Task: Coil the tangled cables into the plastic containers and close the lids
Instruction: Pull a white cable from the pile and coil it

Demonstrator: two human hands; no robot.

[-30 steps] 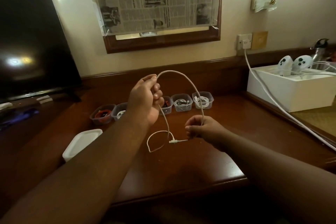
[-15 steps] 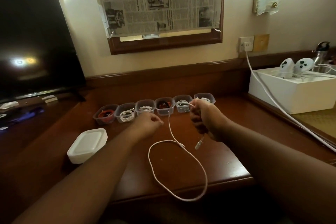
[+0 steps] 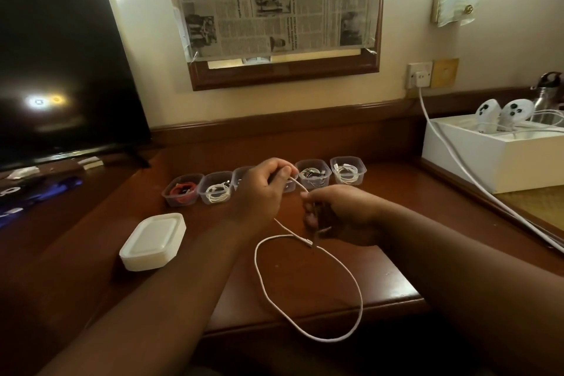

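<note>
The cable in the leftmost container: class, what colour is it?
Red cable, seen in the head view.

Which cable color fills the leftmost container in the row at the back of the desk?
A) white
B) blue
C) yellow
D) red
D: the leftmost container holds a red coil, while the container beside it holds white cable.
</note>
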